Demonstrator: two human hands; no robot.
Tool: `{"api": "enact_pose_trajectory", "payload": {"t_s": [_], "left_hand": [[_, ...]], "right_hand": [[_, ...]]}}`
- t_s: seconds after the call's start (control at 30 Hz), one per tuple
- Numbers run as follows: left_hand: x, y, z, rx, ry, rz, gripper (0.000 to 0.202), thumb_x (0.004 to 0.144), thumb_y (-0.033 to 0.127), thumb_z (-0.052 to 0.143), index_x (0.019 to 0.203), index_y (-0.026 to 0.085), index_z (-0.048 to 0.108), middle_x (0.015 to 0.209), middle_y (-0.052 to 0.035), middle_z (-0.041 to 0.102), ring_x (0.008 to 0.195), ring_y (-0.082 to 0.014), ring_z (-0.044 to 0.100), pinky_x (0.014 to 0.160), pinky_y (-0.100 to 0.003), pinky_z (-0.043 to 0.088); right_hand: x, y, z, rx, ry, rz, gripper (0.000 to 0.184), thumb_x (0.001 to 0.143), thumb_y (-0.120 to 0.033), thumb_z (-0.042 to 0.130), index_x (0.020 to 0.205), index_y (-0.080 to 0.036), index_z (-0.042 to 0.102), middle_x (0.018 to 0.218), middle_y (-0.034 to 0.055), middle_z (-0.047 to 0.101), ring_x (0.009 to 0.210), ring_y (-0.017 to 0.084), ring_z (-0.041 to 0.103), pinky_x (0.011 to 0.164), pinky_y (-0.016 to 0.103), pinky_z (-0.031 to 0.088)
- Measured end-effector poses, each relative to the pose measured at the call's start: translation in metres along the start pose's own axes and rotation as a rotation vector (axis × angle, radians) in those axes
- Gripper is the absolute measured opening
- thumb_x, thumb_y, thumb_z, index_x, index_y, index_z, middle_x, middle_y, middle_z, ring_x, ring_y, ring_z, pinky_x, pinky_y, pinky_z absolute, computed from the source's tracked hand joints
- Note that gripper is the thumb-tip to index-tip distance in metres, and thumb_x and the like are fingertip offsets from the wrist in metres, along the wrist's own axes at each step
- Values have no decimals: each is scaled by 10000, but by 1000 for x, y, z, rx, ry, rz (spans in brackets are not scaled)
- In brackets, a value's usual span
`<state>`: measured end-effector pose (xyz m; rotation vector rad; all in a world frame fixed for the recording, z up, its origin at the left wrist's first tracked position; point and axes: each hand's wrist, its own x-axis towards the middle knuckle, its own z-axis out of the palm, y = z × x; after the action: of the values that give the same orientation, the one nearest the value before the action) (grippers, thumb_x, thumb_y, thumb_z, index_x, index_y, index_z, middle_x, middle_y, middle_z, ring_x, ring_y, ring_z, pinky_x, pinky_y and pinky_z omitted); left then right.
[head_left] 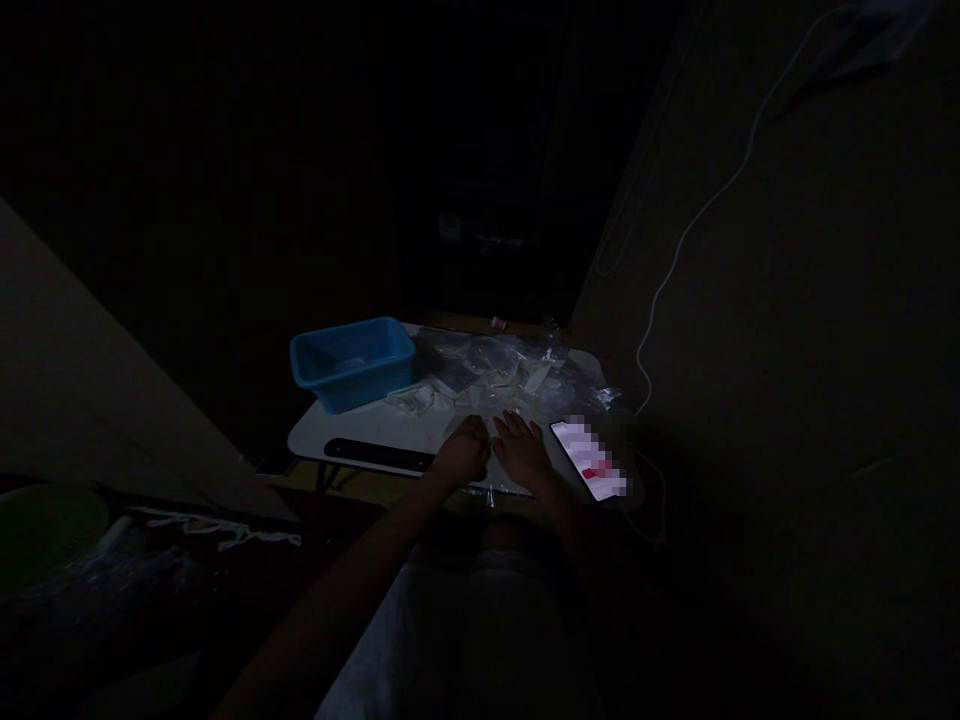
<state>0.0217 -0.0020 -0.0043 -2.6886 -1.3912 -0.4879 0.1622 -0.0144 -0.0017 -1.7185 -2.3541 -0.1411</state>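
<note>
The room is very dark. Both my hands rest side by side on a small white table, on clear plastic bags. My left hand has its fingers curled down onto the plastic. My right hand lies flatter, fingers stretched over the plastic. A heap of clear plastic bags with small white pieces lies just beyond the fingers. What, if anything, either hand grips is too dim to see.
A blue plastic tub stands at the table's back left. A lit phone lies right of my right hand. A white cable hangs down the wall on the right. A dark slot runs along the table's front edge.
</note>
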Motion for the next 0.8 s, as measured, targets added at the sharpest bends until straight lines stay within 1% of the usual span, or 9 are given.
{"api": "enact_pose_trajectory", "payload": {"t_s": [0.13,0.3,0.43,0.53,0.6,0.7,0.8], "left_hand": [[-4,-1,4,-36,33,-18,383,838,243,358,1134,30,476,1208,-196,469,1154,-243,402,959,-370,335],[-7,-3,6,-11,29,15,399,848,264,341,1169,59,463,1228,-180,462,1168,-246,391,963,-387,324],[-8,-2,5,9,27,12,423,860,290,329,1192,57,449,1249,-191,440,1190,-258,364,968,-390,303],[-11,0,2,27,-8,38,425,870,305,313,1237,116,411,1291,-161,407,1202,-268,346,965,-422,288],[-12,1,0,48,-24,56,424,875,317,300,1261,163,384,1313,-137,387,1206,-275,339,960,-444,279],[-13,2,0,78,-20,76,429,879,353,286,1273,206,368,1324,-129,374,1213,-288,323,952,-470,267],[-13,2,1,90,-11,84,425,878,376,280,1265,232,380,1323,-124,377,1217,-290,315,949,-479,257]], "right_hand": [[0,0,1,3,1,0,435,857,-326,294,1267,-198,360,1361,79,330,1249,208,251,979,443,189],[0,1,2,4,5,-9,433,855,-320,293,1263,-196,368,1360,77,331,1249,208,250,976,440,194],[-1,1,3,4,11,-10,430,852,-310,303,1262,-199,369,1362,77,328,1250,206,250,979,441,190],[-1,2,5,12,16,-6,434,848,-299,309,1266,-198,363,1362,76,328,1256,207,242,984,442,184],[0,4,7,34,26,-6,467,839,-287,321,1293,-176,319,1360,81,331,1263,206,228,987,438,188],[1,8,9,82,46,-15,540,808,-240,352,1326,-127,245,1362,100,321,1272,199,212,993,418,201],[0,14,11,158,70,-27,560,773,-174,363,1319,-104,258,1360,115,320,1269,185,225,1000,375,223]]}}
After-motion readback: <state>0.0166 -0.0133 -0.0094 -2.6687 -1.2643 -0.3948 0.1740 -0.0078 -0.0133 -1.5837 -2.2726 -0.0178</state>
